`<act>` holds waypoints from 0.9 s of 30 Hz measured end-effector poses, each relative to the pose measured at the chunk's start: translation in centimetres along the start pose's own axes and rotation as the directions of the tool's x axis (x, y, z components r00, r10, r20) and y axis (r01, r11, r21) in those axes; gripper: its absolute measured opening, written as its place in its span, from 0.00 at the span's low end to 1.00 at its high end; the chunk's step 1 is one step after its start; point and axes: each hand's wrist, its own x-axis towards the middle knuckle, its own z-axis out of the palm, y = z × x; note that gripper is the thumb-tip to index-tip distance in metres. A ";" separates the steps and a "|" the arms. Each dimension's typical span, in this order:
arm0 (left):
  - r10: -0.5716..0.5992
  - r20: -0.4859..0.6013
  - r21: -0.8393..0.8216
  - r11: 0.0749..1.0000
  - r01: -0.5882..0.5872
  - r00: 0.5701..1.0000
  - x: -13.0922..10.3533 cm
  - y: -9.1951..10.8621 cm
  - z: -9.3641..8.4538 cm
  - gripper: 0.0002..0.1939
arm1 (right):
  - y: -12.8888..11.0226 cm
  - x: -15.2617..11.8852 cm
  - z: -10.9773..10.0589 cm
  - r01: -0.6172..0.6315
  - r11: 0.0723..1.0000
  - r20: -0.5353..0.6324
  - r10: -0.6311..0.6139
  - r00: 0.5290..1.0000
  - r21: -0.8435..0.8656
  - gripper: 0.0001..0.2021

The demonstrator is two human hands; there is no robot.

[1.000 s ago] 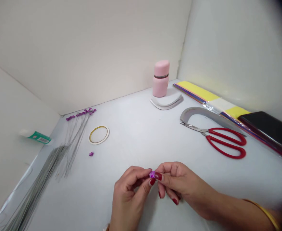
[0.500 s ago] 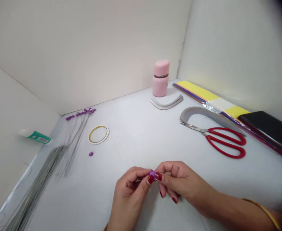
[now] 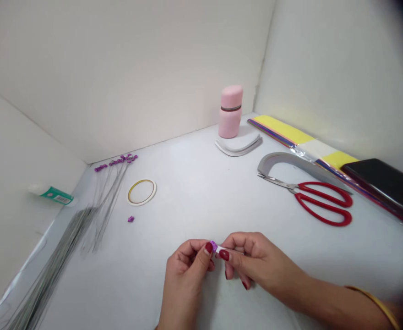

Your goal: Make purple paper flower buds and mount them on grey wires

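Note:
In front of me, my left hand (image 3: 189,270) pinches a small purple speckled piece (image 3: 214,246) between thumb and forefinger. A narrow white strip (image 3: 219,249) runs from it to my right hand (image 3: 261,261), whose thumb and forefinger are closed on the strip. The other right fingers curl below. Part of the purple piece is hidden behind my left thumb. On the table to the left lies another small purple piece (image 3: 130,219), close to a thin roll of white tape (image 3: 154,193).
Thin wires with purple tips (image 3: 129,158) and a bundle of grey wires (image 3: 55,261) lie left. Red-handled scissors (image 3: 342,220) and grey curved strips (image 3: 273,160) rest right. A pink bottle (image 3: 229,121), packed coloured sheets (image 3: 314,149) and a black flat object (image 3: 383,183) are farther back.
The purple piece has shifted slightly left with my left fingers. My right thumb has drawn a little away from it, and the white strip now shows between my hands.

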 end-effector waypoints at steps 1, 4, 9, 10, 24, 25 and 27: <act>0.023 -0.011 0.015 1.000 -0.022 1.000 -0.1 0.0 0.0 0.08 | 0.0 0.0 0.0 -0.003 1.000 -0.002 0.003 1.000 0.005 0.11; 0.138 -0.048 0.063 0.989 -0.135 0.989 -0.4 0.0 0.3 0.07 | 0.1 -0.1 0.0 0.001 1.000 -0.001 -0.001 1.000 0.019 0.10; 0.096 -0.084 0.009 0.995 -0.096 0.992 -0.5 -0.1 0.5 0.08 | 0.3 -0.1 -0.2 0.028 0.999 0.013 -0.029 1.000 0.021 0.09; 0.074 -0.081 -0.013 0.997 -0.075 0.994 -0.4 -0.2 0.5 0.08 | 0.3 -0.1 -0.2 0.038 0.999 0.016 -0.038 0.999 0.023 0.09; -0.041 0.022 -0.160 0.986 0.044 0.999 0.2 -0.5 0.1 0.08 | 0.0 -0.2 -0.1 0.071 0.997 0.007 -0.071 0.997 -0.013 0.10; -0.010 0.012 -0.124 0.992 0.012 1.000 0.1 -0.6 0.2 0.08 | 0.1 -0.2 -0.1 0.063 0.998 -0.003 -0.063 0.998 -0.014 0.09; 0.103 -0.016 -0.005 0.995 -0.103 0.995 -0.1 -0.6 0.3 0.07 | 0.3 -0.2 -0.1 0.049 0.999 -0.025 -0.049 0.998 -0.013 0.09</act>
